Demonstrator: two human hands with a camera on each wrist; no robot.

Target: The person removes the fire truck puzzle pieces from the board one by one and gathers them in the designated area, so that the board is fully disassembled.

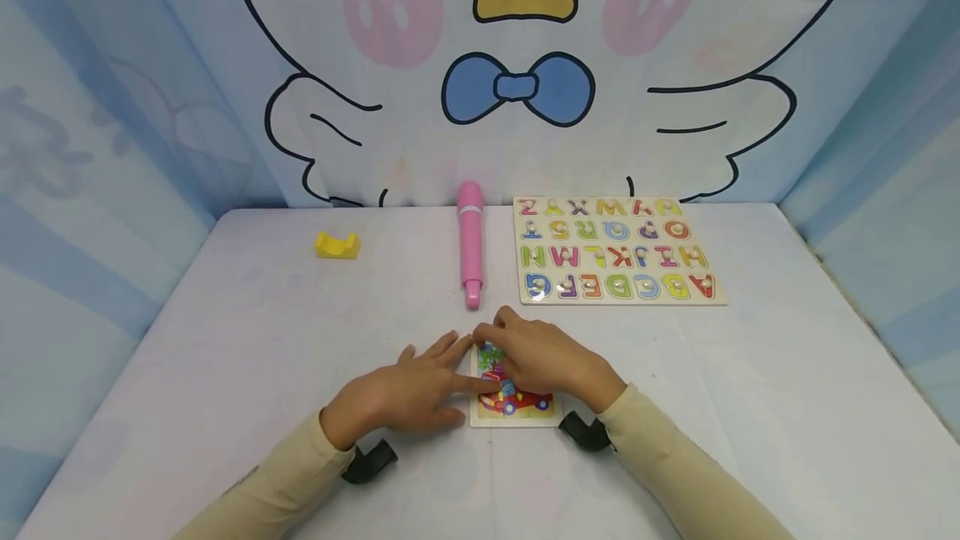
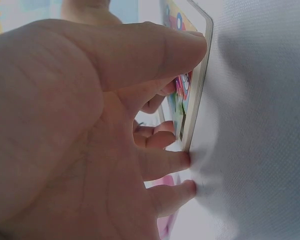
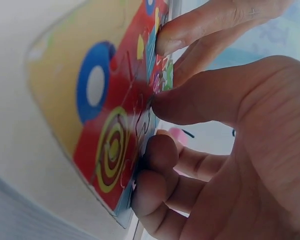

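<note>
A small jigsaw puzzle (image 1: 517,408) with a red car picture lies in a pale tray (image 2: 202,75) at the front middle. My left hand (image 1: 416,390) spreads over its left side, index finger stretched across the picture and other fingers at the tray's edge and the tabletop. Over the upper part of the puzzle bends my right hand (image 1: 543,357). Its thumb (image 3: 175,105) and curled fingertips pinch at a puzzle piece (image 3: 145,120), mostly hidden by the hand. From the left wrist view, a green-printed piece (image 2: 178,117) stands slightly raised at the tray's far end.
Behind the hands lies a pink pen-shaped toy (image 1: 471,244). To its right is a wooden alphabet board (image 1: 618,251) with knobbed letters. A yellow block (image 1: 337,246) sits at the back left. A printed cloth backdrop (image 1: 517,157) rises behind the white table (image 1: 225,315).
</note>
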